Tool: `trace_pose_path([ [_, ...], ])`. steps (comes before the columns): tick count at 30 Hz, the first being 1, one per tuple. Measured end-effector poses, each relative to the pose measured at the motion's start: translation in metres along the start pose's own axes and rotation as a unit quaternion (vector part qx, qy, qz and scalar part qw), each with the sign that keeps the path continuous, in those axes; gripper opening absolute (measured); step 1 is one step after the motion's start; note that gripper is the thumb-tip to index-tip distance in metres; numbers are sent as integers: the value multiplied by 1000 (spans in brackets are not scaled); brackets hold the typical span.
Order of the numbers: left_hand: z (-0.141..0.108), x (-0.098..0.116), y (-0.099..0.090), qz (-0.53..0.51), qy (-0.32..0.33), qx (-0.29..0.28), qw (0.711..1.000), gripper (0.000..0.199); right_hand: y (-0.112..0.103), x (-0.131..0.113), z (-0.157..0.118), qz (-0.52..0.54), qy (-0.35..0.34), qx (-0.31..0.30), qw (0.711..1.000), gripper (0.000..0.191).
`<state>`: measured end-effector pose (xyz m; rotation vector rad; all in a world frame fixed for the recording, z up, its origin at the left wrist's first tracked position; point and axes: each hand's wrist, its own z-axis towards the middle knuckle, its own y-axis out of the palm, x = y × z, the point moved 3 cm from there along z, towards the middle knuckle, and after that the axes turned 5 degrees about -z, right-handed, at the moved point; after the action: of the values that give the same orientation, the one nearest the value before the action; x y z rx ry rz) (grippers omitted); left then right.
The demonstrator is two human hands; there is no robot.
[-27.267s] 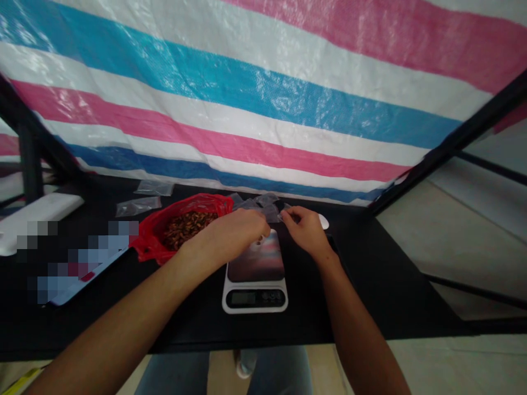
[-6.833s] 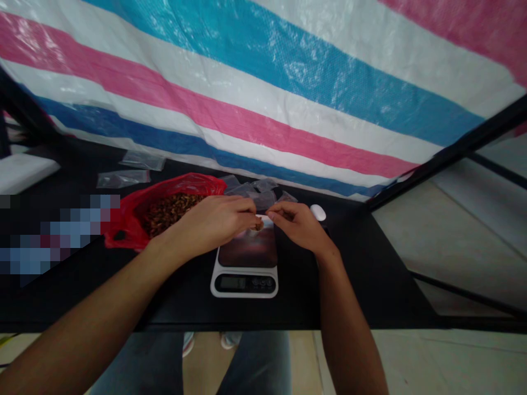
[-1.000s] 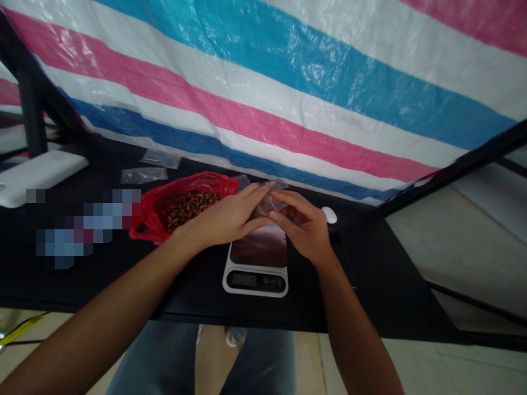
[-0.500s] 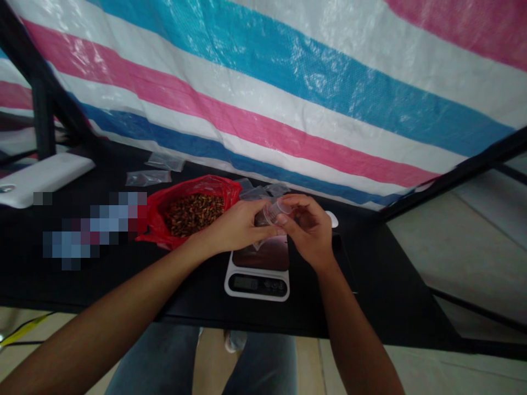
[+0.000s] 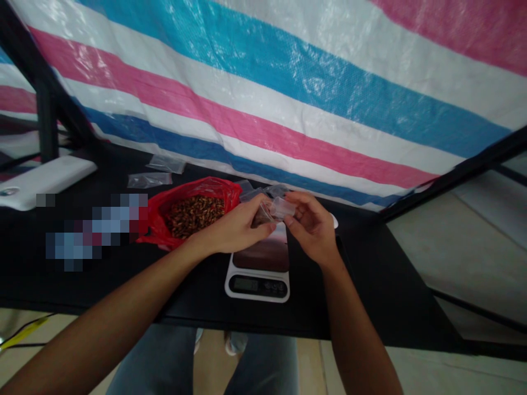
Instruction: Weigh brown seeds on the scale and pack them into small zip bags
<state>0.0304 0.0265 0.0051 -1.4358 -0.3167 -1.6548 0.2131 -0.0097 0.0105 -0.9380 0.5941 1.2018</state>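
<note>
Above a white kitchen scale (image 5: 261,258) my two hands meet. My left hand (image 5: 241,225) is closed on a small clear plastic bag (image 5: 262,214) with something brownish inside. My right hand (image 5: 310,222) pinches a small clear plastic cup (image 5: 282,207) against the bag's opening, tilted toward it. Whether anything is left in the cup is too small to tell. Left of the scale lies an open red plastic bag (image 5: 156,222) full of brown seeds or grains (image 5: 195,214). The scale's display shows digits that I cannot read.
Flat clear bags (image 5: 150,179) lie behind the red bag, others behind my hands. A white device (image 5: 49,181) is at the far left of the black table (image 5: 185,307). A striped tarp (image 5: 263,109) hangs behind. A white round object (image 5: 335,220) sits behind my right hand.
The small bag has risen slightly off the scale plate and turned in my left hand. My right hand has shifted slightly right, and the cup lies more level.
</note>
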Motion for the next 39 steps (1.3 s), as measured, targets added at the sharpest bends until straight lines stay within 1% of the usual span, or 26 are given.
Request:
trace_pose_path([
  [3, 3, -7, -2, -37, 21, 24, 999, 22, -2, 4, 2, 21, 2, 5, 1000, 34],
  [4, 5, -10, -3, -56, 25, 38, 997, 24, -3, 6, 2, 34, 3, 12, 999, 37],
  [6, 9, -14, -6, -105, 20, 62, 992, 28, -7, 11, 3, 55, 5, 32, 998, 47],
  [8, 11, -15, -10, -161, 2, 81, 984, 30, -11, 15, 4, 50, 12, 30, 998, 56],
  [9, 12, -14, -12, -188, -9, 95, 978, 31, -12, 16, 4, 29, 17, 14, 999, 55],
  [11, 12, -12, -18, -227, -28, 132, 964, 31, -13, 18, 3, -47, 23, -46, 998, 46],
  [13, 11, -10, -21, -253, -47, 170, 951, 31, -10, 20, 0, -128, 23, -114, 985, 39],
  [14, 11, -10, -22, -269, -58, 178, 945, 32, -9, 20, -1, -154, 24, -140, 978, 37],
  [16, 11, -12, -20, -306, -74, 171, 934, 35, -5, 22, -3, -179, 27, -177, 968, 36],
  [18, 12, -16, -17, -339, -78, 155, 925, 38, -2, 21, -4, -188, 29, -193, 963, 40],
  [20, 12, -19, -15, -341, -74, 150, 925, 39, -1, 19, -3, -182, 21, -182, 966, 42],
  [21, 12, -20, -14, -333, -73, 150, 928, 39, -2, 17, -2, -171, 16, -162, 972, 39],
  [24, 11, -19, -11, -303, -77, 135, 940, 42, -8, 12, 2, -125, 10, -59, 990, 19],
  [26, 10, -16, -9, -293, -73, 116, 946, 43, -11, 11, 2, -99, 10, -1, 995, 16],
  [27, 10, -14, -9, -291, -67, 109, 948, 43, -11, 11, 3, -87, 8, 15, 996, 16],
  [34, 11, -8, -7, -240, -22, 80, 967, 44, -8, 8, 1, -55, -11, 31, 998, 9],
  [37, 10, -6, -7, -225, -24, 61, 972, 44, -7, 4, -1, -60, -15, 43, 997, 10],
  [39, 8, -5, -9, -215, -29, 59, 974, 44, -5, 2, -2, -63, -11, 53, 997, 12],
])
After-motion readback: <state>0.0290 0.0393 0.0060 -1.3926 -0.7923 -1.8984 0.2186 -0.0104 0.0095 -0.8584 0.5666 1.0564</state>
